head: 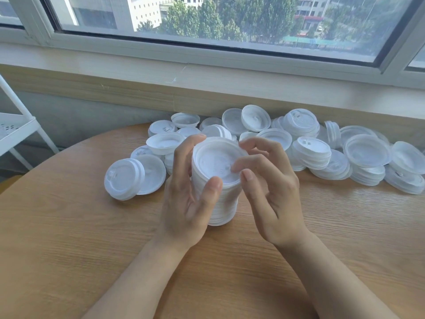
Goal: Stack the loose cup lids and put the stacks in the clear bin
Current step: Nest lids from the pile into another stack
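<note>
A tall stack of white cup lids (pixel 217 180) stands on the round wooden table (pixel 69 238) in the middle of the view. My left hand (pixel 186 199) grips the stack from the left, thumb on its near rim and fingers round its far side. My right hand (pixel 269 178) hovers at the stack's right, fingers loosely curled, one fingertip touching the top lid. Several loose white lids (pixel 310 143) lie in a heap behind the stack, along the wall. The clear bin is not in view.
Two lids (pixel 128 178) lean together at the left of the heap. A wooden ledge and window (pixel 207 19) run behind the table. A white metal rack (pixel 16 127) stands at the far left, off the table's edge.
</note>
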The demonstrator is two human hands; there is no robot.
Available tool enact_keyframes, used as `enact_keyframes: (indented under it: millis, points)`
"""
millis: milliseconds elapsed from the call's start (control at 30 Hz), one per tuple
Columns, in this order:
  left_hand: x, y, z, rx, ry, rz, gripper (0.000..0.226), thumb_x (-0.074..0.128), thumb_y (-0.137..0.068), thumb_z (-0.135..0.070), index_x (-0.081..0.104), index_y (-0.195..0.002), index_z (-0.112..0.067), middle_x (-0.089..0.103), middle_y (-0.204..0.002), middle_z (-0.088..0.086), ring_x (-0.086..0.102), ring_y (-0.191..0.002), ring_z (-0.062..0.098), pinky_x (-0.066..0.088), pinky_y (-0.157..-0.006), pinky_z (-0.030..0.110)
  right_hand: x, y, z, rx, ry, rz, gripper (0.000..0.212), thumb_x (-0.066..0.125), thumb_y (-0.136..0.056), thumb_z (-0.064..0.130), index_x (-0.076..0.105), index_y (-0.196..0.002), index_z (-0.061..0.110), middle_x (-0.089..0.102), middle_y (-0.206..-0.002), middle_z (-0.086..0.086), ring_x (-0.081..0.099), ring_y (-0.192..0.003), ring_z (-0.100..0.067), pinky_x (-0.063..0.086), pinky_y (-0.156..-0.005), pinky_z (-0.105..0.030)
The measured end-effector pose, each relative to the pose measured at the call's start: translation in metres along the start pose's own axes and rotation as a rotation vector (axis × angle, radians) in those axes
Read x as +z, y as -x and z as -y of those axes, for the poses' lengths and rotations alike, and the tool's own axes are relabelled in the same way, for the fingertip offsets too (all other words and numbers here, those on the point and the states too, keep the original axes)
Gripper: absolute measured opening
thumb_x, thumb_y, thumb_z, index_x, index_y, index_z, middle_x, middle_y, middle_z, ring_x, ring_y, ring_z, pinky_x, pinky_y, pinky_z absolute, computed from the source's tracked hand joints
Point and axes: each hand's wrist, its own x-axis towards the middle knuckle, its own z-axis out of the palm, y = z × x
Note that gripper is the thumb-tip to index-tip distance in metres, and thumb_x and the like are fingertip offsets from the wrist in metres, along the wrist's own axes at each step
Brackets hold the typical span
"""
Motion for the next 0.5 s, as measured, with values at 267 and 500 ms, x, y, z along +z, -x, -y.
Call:
enact_keyframes:
  millis: [267, 500]
  points:
    - [0.001, -0.001, -0.002, -0.060, 0.049, -0.030, 0.069, 0.057, -0.099, -0.056, 0.038, -0.146, -0.008, 0.059, -0.126, -0.026, 0.060, -0.118, 0.010, 0.042, -0.101, 0.021, -0.015, -0.001, -0.040, 0.348, 0.310, -0.203, 0.028, 0.051, -0.105, 0.032, 0.066, -0.127, 0.025, 0.061, -0.099, 0.010, 0.059, -0.086, -0.007, 0.049, -0.084, -0.036]
    - [-0.001, 0.000, -0.002, -0.070, -0.057, -0.091, 0.079, 0.054, -0.099, -0.064, 0.039, -0.151, -0.007, 0.053, -0.147, 0.001, 0.053, -0.137, 0.025, 0.042, -0.108, 0.027, -0.020, 0.005, -0.064, 0.563, 0.552, 0.037, 0.048, 0.050, -0.105, 0.030, 0.044, -0.153, 0.034, 0.065, -0.114, 0.006, 0.062, -0.110, -0.023, 0.045, -0.099, -0.047]
